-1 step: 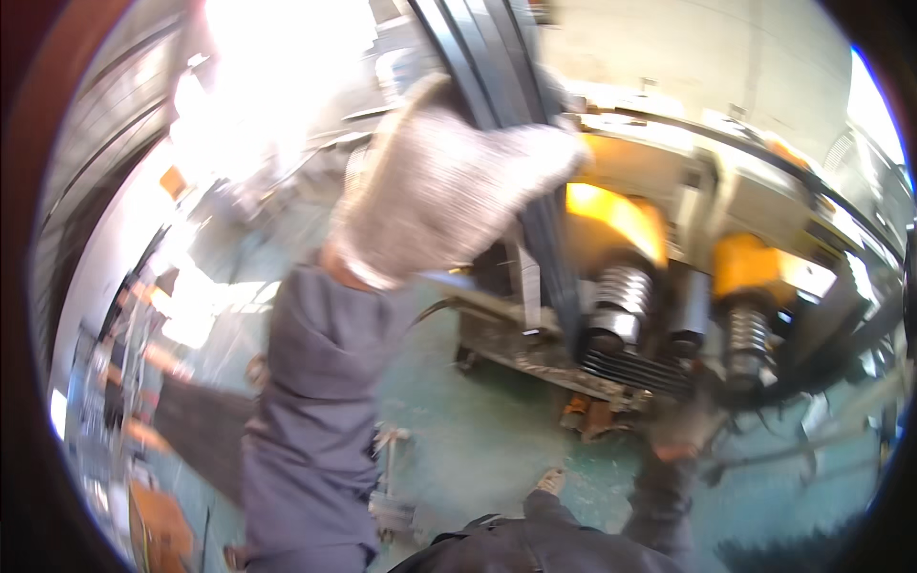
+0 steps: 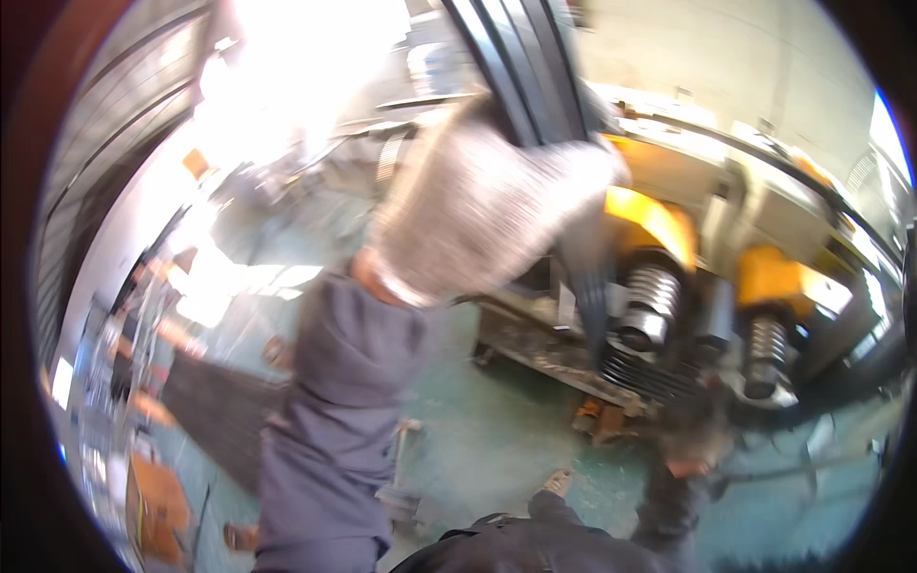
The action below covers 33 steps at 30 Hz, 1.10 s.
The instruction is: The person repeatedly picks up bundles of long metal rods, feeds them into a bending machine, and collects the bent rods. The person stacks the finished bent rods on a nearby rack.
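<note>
My left hand (image 2: pixel 487 205), in a pale knitted glove, is raised at the upper middle and closed round a bundle of long dark metal strips (image 2: pixel 521 72). The strips slant from the top edge down past the glove. Their lower ends reach the front of a machine with yellow housings (image 2: pixel 650 224) and ridged metal cylinders (image 2: pixel 651 301). Low on the right, my right hand (image 2: pixel 695 430) is close to those lower ends. It is smeared by motion and its fingers cannot be made out, nor whether it touches the strips.
A dark rail (image 2: pixel 831 406) runs off to the right of the machine. Brown pieces (image 2: pixel 604 420) lie under its lower edge. Beyond my left arm are a dark slanting sheet (image 2: pixel 215 411) and a brown carton (image 2: pixel 158 506). Glare washes out the upper left.
The whole view has shifted, so the machine, strips and left hand appear farther right and slightly lower. My left hand keeps its hold on the strips.
</note>
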Each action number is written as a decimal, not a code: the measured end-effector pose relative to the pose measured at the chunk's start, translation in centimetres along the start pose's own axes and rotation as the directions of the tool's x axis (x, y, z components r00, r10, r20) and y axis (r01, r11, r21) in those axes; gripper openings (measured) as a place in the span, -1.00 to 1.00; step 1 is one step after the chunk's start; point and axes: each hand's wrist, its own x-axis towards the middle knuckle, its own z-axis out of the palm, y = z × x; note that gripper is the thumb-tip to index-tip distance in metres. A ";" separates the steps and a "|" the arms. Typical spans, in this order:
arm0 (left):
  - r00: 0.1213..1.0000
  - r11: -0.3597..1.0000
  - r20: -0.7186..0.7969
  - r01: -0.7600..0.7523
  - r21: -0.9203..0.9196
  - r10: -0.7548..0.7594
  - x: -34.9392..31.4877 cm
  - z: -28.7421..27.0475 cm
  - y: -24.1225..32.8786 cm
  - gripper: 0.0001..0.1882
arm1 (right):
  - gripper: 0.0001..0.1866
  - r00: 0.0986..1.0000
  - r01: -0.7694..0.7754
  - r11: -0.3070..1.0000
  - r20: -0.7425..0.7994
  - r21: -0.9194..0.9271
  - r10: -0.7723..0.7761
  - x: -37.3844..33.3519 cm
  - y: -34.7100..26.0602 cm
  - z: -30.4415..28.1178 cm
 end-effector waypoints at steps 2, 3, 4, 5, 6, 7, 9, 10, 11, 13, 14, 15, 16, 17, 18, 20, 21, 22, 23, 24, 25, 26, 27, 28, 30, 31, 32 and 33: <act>0.927 0.902 -0.107 0.315 -0.296 -0.360 -3.7 -2.6 6.3 -0.68 | -0.70 0.998 -0.053 0.985 -0.027 0.166 0.058 -4.0 -2.7 -0.5; 0.840 0.788 -0.108 0.443 -0.428 -0.531 -5.7 -4.0 9.5 -0.72 | -0.69 0.991 -0.122 0.962 -0.021 0.245 0.131 -6.2 -3.9 -0.2; 0.752 0.636 -0.104 0.464 -0.617 -0.651 -7.9 -5.8 12.3 -0.71 | -0.67 0.992 -0.128 0.942 0.045 0.309 0.121 -8.0 -5.1 0.0; 0.664 0.519 -0.156 0.393 -0.759 -0.731 -10.0 -7.4 15.3 -0.71 | -0.73 0.991 -0.135 0.947 0.037 0.290 0.130 -9.8 -5.8 0.5; 0.567 0.444 -0.165 0.397 -0.803 -0.807 -12.2 -9.4 18.5 -0.69 | -0.73 0.991 -0.137 0.960 0.031 0.244 0.133 -11.2 -6.3 1.3; 0.491 0.475 -0.228 0.468 -0.745 -0.841 -14.3 -11.4 21.7 -0.66 | -0.72 0.993 -0.117 0.973 0.056 0.200 0.107 -12.5 -6.5 1.7; 0.237 0.417 -0.344 0.468 -0.779 -0.909 -18.0 -14.7 27.7 -0.64 | -0.71 0.989 -0.079 0.991 0.132 0.108 0.065 -14.8 -6.2 2.4; 0.095 0.397 -0.399 0.451 -0.800 -0.912 -19.6 -16.8 32.1 -0.62 | -0.70 0.981 -0.060 0.996 0.187 0.067 0.046 -16.6 -6.1 1.8; 0.038 0.417 -0.457 0.482 -0.771 -0.889 -21.0 -18.6 36.4 -0.62 | -0.72 0.957 -0.062 0.996 0.286 0.061 0.042 -18.0 -5.7 1.2; -0.078 0.457 -0.592 0.557 -0.694 -0.802 -23.6 -21.8 45.0 -0.65 | -0.70 0.879 -0.065 0.995 0.477 0.080 0.019 -20.7 -4.9 0.8; -0.105 0.471 -0.609 0.536 -0.700 -0.786 -24.7 -23.3 49.0 -0.67 | -0.66 0.827 -0.069 0.993 0.563 0.097 0.002 -22.1 -4.4 0.9; -0.179 0.459 -0.653 0.577 -0.676 -0.736 -25.5 -24.2 53.1 -0.68 | -0.61 0.767 -0.073 0.991 0.641 0.114 -0.017 -23.3 -3.8 1.4; -0.249 0.431 -0.677 0.609 -0.666 -0.693 -25.9 -24.8 57.3 -0.69 | -0.55 0.703 -0.087 0.990 0.711 0.113 -0.019 -25.1 -2.8 1.3; -0.297 0.412 -0.732 0.670 -0.617 -0.613 -26.2 -24.7 60.4 -0.70 | -0.59 0.555 -0.537 0.825 0.810 0.176 0.188 -25.7 -2.4 3.6; -0.303 0.496 -0.774 0.626 -0.602 -0.556 -26.2 -24.3 63.2 -0.72 | -0.59 0.473 -0.573 0.809 0.859 0.130 0.197 -27.3 -1.6 5.4; -0.505 0.391 -0.784 0.681 -0.619 -0.361 -25.3 -23.4 68.6 -0.73 | -0.55 0.310 0.095 0.990 0.942 0.102 -0.127 -31.6 -1.0 7.5; -0.503 0.321 -0.812 0.748 -0.581 -0.297 -24.7 -23.6 71.4 -0.74 | -0.51 0.256 -0.099 0.992 0.961 -0.081 0.104 -34.1 -1.3 7.7; -0.509 0.292 -0.825 0.772 -0.564 -0.245 -24.1 -24.1 74.3 -0.74 | -0.54 0.156 -0.415 0.910 0.983 -0.024 0.097 -37.1 -2.1 7.9; -0.509 0.301 -0.842 0.786 -0.540 -0.181 -23.9 -25.0 77.2 -0.75 | -0.56 0.217 -0.109 0.994 0.976 0.030 -0.006 -40.4 -3.4 7.3; -0.502 0.319 -0.859 0.800 -0.507 -0.106 -23.5 -25.4 79.8 -0.76 | -0.58 0.233 0.210 0.973 0.962 0.093 -0.142 -43.4 -5.0 7.2; -0.530 0.375 -0.846 0.776 -0.507 -0.047 -23.1 -26.1 82.4 -0.76 | -0.64 0.053 -0.636 0.763 0.980 -0.115 0.192 -45.9 -7.3 7.4; -0.504 0.395 -0.864 0.791 -0.468 -0.015 -22.8 -27.2 85.0 -0.76 | -0.66 0.046 -0.438 0.897 0.996 -0.051 0.079 -48.8 -9.4 6.7; -0.509 0.417 -0.861 0.788 -0.452 0.028 -22.7 -28.4 87.8 -0.76 | -0.68 0.020 -0.221 0.974 0.999 0.041 -0.038 -52.1 -11.5 6.0; -0.519 0.438 -0.852 0.783 -0.441 0.072 -22.6 -29.5 90.4 -0.77 | -0.69 -0.023 -0.001 0.988 0.988 0.152 -0.152 -55.3 -13.4 5.3; -0.498 0.449 -0.859 0.798 -0.402 0.116 -22.5 -31.8 94.6 -0.78 | -0.71 -0.060 -0.120 0.993 0.998 0.023 -0.030 -61.4 -17.1 5.3; -0.495 0.457 -0.858 0.800 -0.390 0.135 -22.8 -33.4 97.7 -0.79 | -0.72 -0.017 -0.078 0.995 0.998 0.058 -0.060 -64.6 -18.7 3.8; -0.508 0.478 -0.848 0.789 -0.387 0.152 -23.3 -35.1 100.2 -0.78 | -0.72 0.026 -0.036 0.995 0.996 0.090 -0.089 -67.9 -20.2 3.2; -0.519 0.497 -0.838 0.779 -0.383 0.168 -23.9 -37.1 102.9 -0.78 | -0.73 0.022 -0.140 0.981 0.991 0.135 -0.133 -71.5 -21.5 2.1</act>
